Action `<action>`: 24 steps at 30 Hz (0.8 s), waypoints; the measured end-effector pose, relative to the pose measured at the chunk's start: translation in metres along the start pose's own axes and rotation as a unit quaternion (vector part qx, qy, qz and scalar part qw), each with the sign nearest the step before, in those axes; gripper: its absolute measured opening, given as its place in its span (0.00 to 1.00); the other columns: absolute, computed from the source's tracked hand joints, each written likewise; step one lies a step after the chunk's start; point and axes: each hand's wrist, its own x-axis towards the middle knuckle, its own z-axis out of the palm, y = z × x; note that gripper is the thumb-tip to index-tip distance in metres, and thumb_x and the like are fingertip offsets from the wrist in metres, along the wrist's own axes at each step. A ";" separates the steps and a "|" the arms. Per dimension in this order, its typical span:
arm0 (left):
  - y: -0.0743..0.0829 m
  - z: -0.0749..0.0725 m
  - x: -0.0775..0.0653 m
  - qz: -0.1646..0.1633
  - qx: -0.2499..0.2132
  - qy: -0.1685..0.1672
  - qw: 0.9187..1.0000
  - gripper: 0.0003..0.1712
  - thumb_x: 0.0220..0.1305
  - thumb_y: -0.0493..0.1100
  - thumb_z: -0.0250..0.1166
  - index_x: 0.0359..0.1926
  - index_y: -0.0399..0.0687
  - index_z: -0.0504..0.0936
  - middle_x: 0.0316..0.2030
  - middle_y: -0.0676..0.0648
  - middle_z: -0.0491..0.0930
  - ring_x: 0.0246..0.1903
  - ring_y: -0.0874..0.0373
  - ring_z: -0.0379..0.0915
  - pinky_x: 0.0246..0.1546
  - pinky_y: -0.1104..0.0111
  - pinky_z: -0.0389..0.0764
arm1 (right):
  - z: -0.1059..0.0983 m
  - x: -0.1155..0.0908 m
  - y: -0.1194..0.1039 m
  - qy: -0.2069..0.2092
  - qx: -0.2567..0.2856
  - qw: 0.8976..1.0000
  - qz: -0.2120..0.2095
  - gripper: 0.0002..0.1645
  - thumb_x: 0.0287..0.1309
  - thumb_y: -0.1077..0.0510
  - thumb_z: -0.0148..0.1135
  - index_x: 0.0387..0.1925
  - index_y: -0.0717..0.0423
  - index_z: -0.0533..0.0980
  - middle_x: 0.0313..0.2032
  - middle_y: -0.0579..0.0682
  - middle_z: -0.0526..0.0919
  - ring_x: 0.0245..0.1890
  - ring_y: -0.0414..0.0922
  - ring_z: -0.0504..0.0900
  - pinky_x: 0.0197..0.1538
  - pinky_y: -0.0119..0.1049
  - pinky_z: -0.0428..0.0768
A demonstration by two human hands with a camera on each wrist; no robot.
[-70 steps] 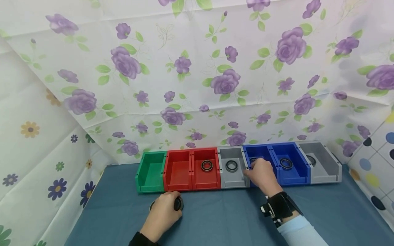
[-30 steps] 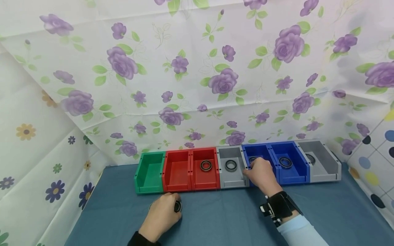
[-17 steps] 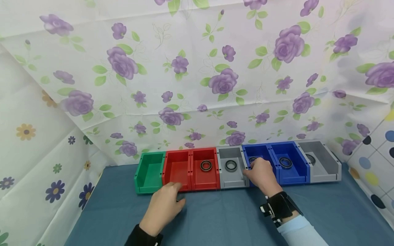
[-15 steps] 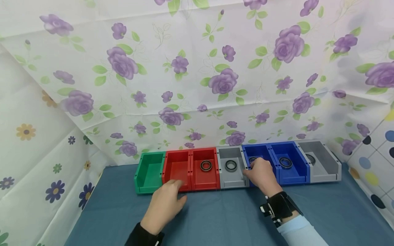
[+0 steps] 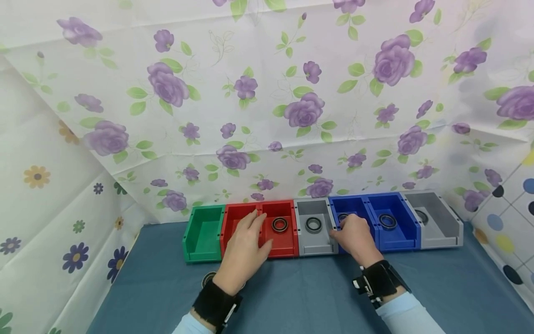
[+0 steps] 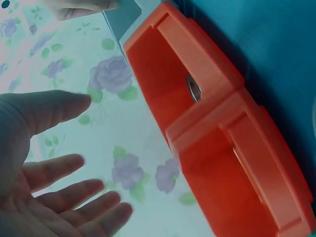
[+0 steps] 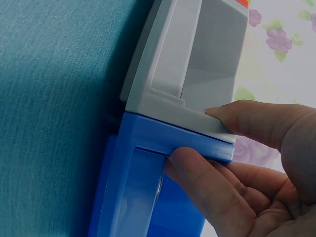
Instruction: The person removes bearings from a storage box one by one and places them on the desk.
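Observation:
My left hand (image 5: 244, 250) is open in the air over the front of the two joined red bins (image 5: 283, 246), with its fingers spread and nothing in them. Its palm and separated fingers show beside those bins in the left wrist view. Behind its wrist, black ring-shaped bearings (image 5: 206, 279) lie on the table, partly covered. My right hand (image 5: 358, 235) pinches the adjoining side walls of the middle grey bin (image 7: 165, 54) and the left blue bin (image 7: 140, 187). Its thumb is on the grey side, its fingers on the blue. A bearing (image 5: 343, 216) in that blue bin is mostly hidden.
Single bearings lie in the right red bin, the middle grey bin, the right blue bin (image 5: 398, 243) and the end grey bin (image 5: 444, 218). A green bin (image 5: 204, 255) ends the row at left. Blue cloth (image 5: 300, 297) covers the table; flowered sheets stand behind.
My left hand has let go of the bearings on the table, opened, and moved forward and right over the red bins. The right hand stays in place.

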 end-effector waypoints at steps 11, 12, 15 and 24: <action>0.012 0.026 0.025 0.036 -0.024 0.024 0.999 0.40 0.57 0.47 0.65 0.69 0.48 0.59 0.69 0.44 0.52 0.67 0.49 0.45 0.54 0.58 0.64 | -0.001 0.000 0.000 -0.002 0.000 1.000 0.004 0.26 0.50 0.50 0.66 0.10 0.49 0.60 0.12 0.42 0.54 0.11 0.39 0.57 0.15 0.31 0.56; 0.013 0.029 0.027 0.034 -0.023 0.020 0.999 0.40 0.57 0.47 0.65 0.69 0.48 0.59 0.69 0.44 0.52 0.67 0.49 0.45 0.54 0.58 0.64 | -0.001 0.000 0.000 -0.004 0.000 1.000 0.006 0.26 0.50 0.50 0.66 0.10 0.49 0.60 0.13 0.42 0.54 0.11 0.39 0.57 0.15 0.31 0.56; 0.014 0.035 0.032 0.025 -0.018 0.004 1.000 0.41 0.57 0.48 0.65 0.69 0.48 0.58 0.69 0.44 0.51 0.67 0.48 0.45 0.54 0.58 0.63 | -0.001 0.000 -0.001 -0.008 0.000 1.000 0.009 0.26 0.51 0.50 0.66 0.11 0.49 0.61 0.13 0.42 0.54 0.12 0.39 0.57 0.15 0.31 0.57; 0.014 0.056 0.043 0.000 -0.010 -0.040 0.999 0.39 0.60 0.46 0.63 0.70 0.47 0.57 0.69 0.42 0.52 0.67 0.45 0.43 0.56 0.55 0.61 | 0.000 -0.001 0.000 -0.002 0.004 1.000 0.002 0.27 0.50 0.50 0.66 0.10 0.50 0.59 0.12 0.42 0.53 0.11 0.39 0.55 0.15 0.31 0.55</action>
